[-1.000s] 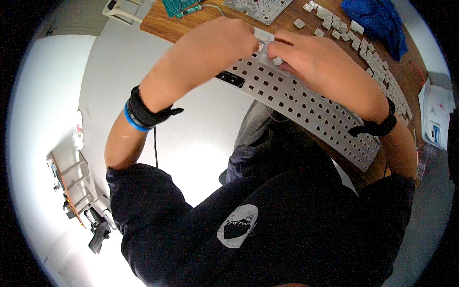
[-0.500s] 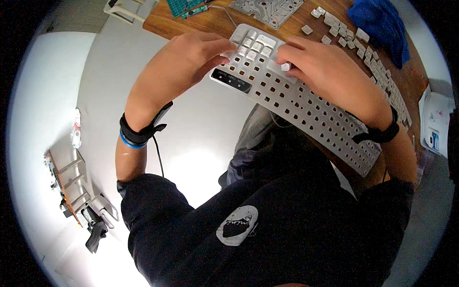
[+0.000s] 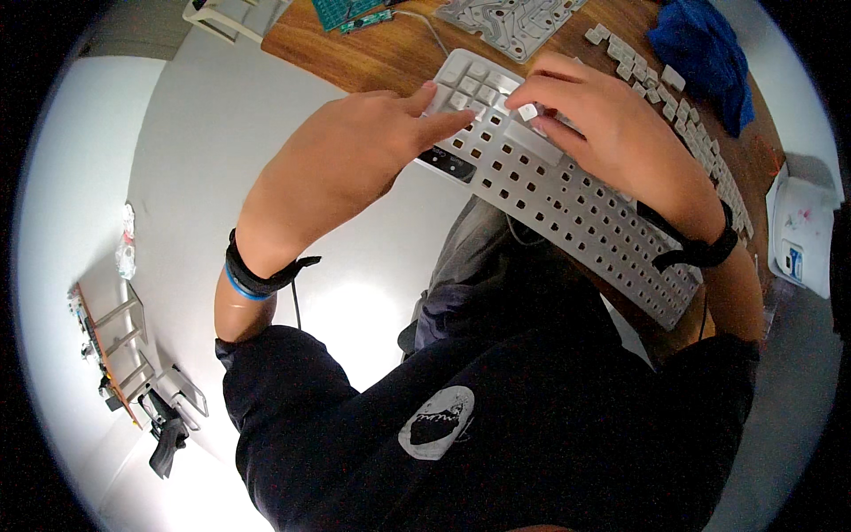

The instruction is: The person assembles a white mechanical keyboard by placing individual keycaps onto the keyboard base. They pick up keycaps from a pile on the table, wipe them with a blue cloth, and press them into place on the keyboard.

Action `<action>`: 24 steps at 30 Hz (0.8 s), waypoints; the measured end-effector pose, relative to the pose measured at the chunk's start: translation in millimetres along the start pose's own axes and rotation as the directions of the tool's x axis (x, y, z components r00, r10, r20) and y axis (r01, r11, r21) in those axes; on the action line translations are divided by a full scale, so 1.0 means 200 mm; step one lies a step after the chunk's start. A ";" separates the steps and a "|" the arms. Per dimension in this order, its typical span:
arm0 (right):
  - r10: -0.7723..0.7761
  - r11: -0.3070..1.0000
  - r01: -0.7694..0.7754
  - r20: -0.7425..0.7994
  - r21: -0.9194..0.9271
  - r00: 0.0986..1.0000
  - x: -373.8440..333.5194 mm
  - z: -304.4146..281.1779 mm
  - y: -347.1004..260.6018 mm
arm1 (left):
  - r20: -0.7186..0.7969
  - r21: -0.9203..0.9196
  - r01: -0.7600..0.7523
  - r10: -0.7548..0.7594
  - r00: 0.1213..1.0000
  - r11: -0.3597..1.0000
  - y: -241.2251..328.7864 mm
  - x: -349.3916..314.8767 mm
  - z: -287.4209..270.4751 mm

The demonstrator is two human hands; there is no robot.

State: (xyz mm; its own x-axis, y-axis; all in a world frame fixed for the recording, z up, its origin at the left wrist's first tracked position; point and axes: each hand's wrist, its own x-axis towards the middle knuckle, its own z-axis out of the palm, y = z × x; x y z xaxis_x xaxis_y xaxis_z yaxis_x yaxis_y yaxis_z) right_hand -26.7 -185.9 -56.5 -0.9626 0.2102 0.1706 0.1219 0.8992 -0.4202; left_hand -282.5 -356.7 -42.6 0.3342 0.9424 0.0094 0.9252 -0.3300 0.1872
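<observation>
Left hand point(image 3: 341, 168) shifted across keyboard point(image 3: 581, 202), lettered shirt point(image 3: 567, 412)

You can pass over bare table point(image 3: 346, 58) left of the keyboard point(image 3: 581, 207). Loose keycaps point(image 3: 694, 133) and a blue cloth point(image 3: 703, 60) obstruct your right
</observation>
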 end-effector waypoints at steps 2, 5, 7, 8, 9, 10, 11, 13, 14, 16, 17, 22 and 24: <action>-0.002 1.000 0.002 -0.015 0.003 1.000 0.02 0.01 0.01 | -0.027 0.007 -0.004 0.005 1.000 1.000 0.00 0.00 0.00; 0.015 1.000 -0.015 -0.025 0.010 1.000 0.04 0.01 0.01 | 0.026 0.014 0.025 -0.025 0.999 1.000 0.01 0.02 -0.01; 0.020 1.000 -0.019 -0.022 0.022 1.000 0.03 0.01 0.01 | 0.034 0.040 0.029 -0.031 0.999 0.999 0.02 0.02 -0.01; 0.022 0.999 -0.022 -0.021 0.027 1.000 0.03 0.01 0.01 | 0.038 0.053 0.031 -0.033 0.999 0.998 0.03 0.02 -0.01; 0.025 0.999 -0.025 -0.011 0.022 1.000 0.04 0.01 0.01 | 0.025 0.063 0.031 -0.033 0.999 0.998 0.04 0.02 -0.01; 0.028 0.999 -0.028 -0.001 0.016 1.000 0.04 0.01 0.01 | 0.011 0.073 0.031 -0.032 0.999 0.997 0.04 0.01 0.00; 0.030 0.999 -0.030 0.010 0.010 0.999 0.05 0.01 0.01 | -0.002 0.082 0.032 -0.032 0.999 0.996 0.05 0.01 0.00; 0.064 0.998 -0.064 -0.009 0.005 0.998 0.04 0.02 -0.01 | 0.034 0.082 0.030 -0.033 0.999 0.996 0.06 0.02 -0.01; 0.080 0.997 -0.080 -0.019 0.002 0.997 0.04 0.03 -0.01 | 0.051 0.082 0.030 -0.034 0.998 0.996 0.06 0.03 -0.01; 0.061 0.998 -0.061 0.019 -0.004 0.998 0.06 0.01 -0.02 | 0.070 0.086 0.037 -0.043 0.997 0.996 0.06 0.03 -0.02; 0.051 0.999 -0.051 0.038 -0.006 0.998 0.06 0.00 -0.02 | 0.080 0.088 0.040 -0.047 0.996 0.995 0.06 0.03 -0.02; 0.044 0.999 -0.045 0.040 0.019 0.998 0.07 0.03 -0.02 | 0.067 0.084 0.031 -0.036 0.997 0.996 0.07 0.04 -0.02; 0.047 0.999 -0.048 0.039 0.015 0.998 0.08 0.03 -0.03 | 0.056 0.088 0.021 -0.026 0.998 0.996 0.07 0.03 -0.02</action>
State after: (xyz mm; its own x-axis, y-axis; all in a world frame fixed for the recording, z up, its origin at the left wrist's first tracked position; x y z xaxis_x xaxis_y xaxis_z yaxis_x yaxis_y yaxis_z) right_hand -43.6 -189.5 -57.0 -0.9645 0.2374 0.1158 0.1642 0.8823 -0.4411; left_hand -268.7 -354.6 -36.4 0.3193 0.9463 -0.0502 0.9443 -0.3133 0.1004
